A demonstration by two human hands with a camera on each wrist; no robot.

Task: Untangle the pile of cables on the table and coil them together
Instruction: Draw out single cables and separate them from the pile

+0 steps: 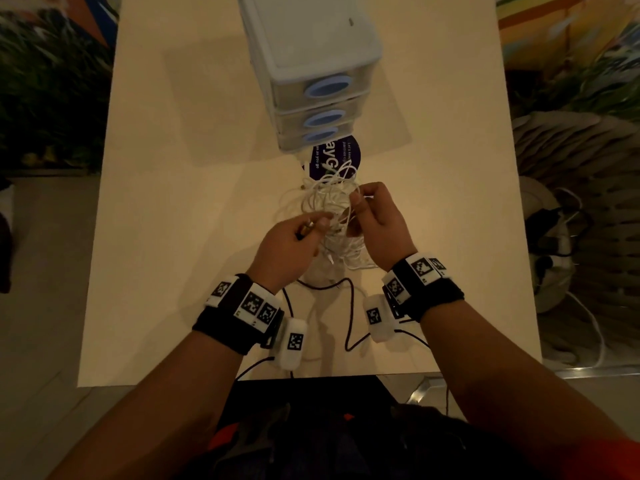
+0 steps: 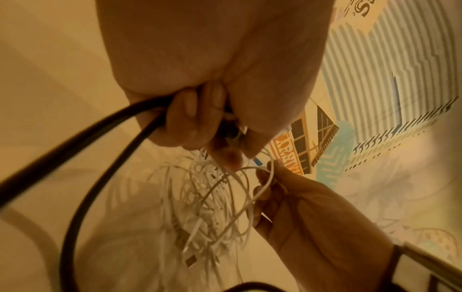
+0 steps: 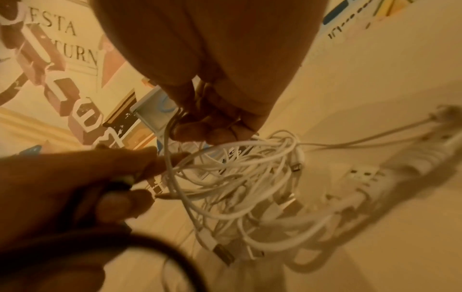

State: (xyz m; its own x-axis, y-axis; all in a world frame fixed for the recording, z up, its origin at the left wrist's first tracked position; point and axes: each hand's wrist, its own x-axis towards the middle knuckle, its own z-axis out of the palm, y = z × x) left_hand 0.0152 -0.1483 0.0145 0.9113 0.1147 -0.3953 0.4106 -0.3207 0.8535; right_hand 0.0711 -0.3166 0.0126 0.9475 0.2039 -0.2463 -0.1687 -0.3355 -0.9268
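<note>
Head view shows both hands raised over a cream table (image 1: 166,209), working a tangle of white cables (image 1: 332,202) that hangs between them just above the tabletop. The left hand (image 1: 287,244) has its fingers curled, pinching a dark plug end together with strands of the white bundle; from the left wrist view, a thick black cable (image 2: 82,150) also runs out from under those curled fingers. The right hand (image 1: 377,220) is closed in a pinch on a single white strand near the top of the tangle, thumb against the fingertips. Loose white ends with metal plugs dangle below the bundle in the right wrist view. A thin black cable (image 1: 349,313) snakes across the table near the wrists. Behind the tangle stands a small set of plastic drawers (image 1: 311,64) with blue round handles, and a dark blue round card (image 1: 356,157) lies at its foot.
</note>
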